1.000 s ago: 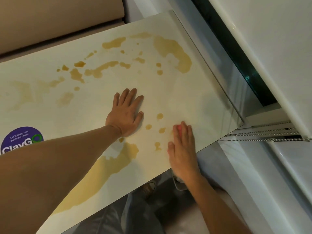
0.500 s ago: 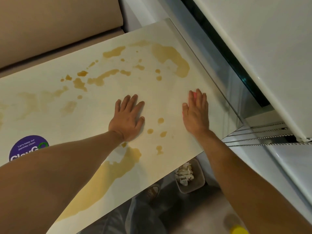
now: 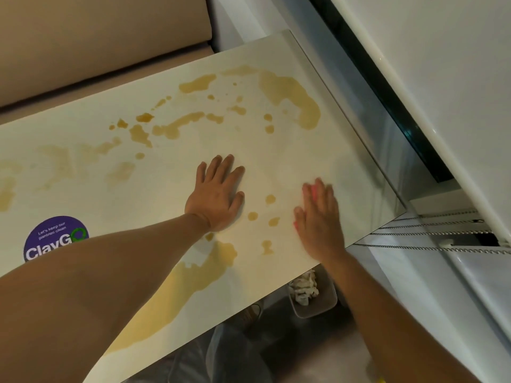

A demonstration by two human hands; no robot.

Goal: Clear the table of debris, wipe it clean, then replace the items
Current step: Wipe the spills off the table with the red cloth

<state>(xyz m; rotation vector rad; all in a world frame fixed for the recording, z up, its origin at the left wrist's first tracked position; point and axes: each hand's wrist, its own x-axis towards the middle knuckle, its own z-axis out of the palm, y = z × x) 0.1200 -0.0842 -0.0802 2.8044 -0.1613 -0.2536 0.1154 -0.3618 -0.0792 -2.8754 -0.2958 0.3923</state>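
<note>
1. While my left hand (image 3: 217, 196) lies flat on the table (image 3: 345, 139) with its fingers spread, palm down near the middle of the top, it holds nothing.
2. My right hand (image 3: 319, 217) is also flat, fingers straight and close together, pressing a pink cloth (image 3: 313, 190) against the table near the right-hand edge. Only slivers of pink show, at my fingertips and beside my thumb. The hand is blurred.
3. Between my two hands sit a few small brown drops (image 3: 270, 199) of spilled liquid.
4. A large brown puddle (image 3: 177, 294) spreads along the near edge, under and beside my left forearm.
5. More brown spill (image 3: 293, 98) arcs across the far right part of the top, with scattered splashes (image 3: 177, 125) running left across the middle.
6. A round purple sticker (image 3: 56, 239) is stuck to the table at the left, partly covered by my arm.
7. Below the table's near edge, on the floor, stands a small bin (image 3: 318, 299) with crumpled white tissue inside.
</note>
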